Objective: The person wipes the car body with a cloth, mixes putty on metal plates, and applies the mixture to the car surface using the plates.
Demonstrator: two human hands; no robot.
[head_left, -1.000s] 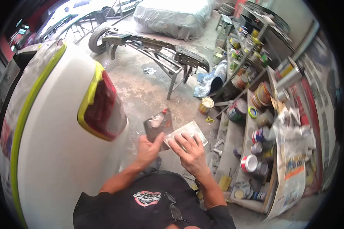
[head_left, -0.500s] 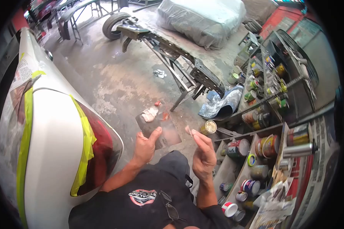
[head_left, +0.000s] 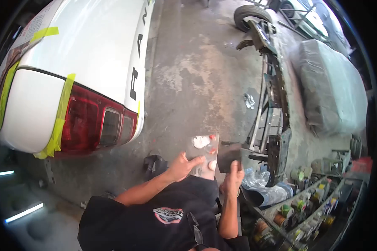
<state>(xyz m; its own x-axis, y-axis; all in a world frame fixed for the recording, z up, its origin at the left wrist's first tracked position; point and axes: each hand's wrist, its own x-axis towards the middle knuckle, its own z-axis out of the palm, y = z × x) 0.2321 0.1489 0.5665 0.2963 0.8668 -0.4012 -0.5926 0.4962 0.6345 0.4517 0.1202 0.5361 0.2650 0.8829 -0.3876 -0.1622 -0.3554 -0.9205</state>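
The view has turned: a second ago the shelves of cans were at the right and the tail light close at the left, and now the white car (head_left: 92, 62) with its red tail light (head_left: 98, 123) lies higher at the left, while the cans (head_left: 305, 205) sit low at the right. The pale flat piece that the right hand pressed a second ago is no longer seen.

The left hand (head_left: 181, 166) holds a flat mixing board (head_left: 203, 154) from below, the thumb lying on its top face, so this grip is clamped on the board. On the board there is a white lump of filler (head_left: 201, 141) with small red spots beside it. The right hand (head_left: 233, 178) is closed around a dark spreader (head_left: 229, 158), whose blade stands just beside the right edge of the board, near to the filler but not on it. Both are held over the concrete floor (head_left: 197, 75), in front of the person's black shirt (head_left: 155, 217).
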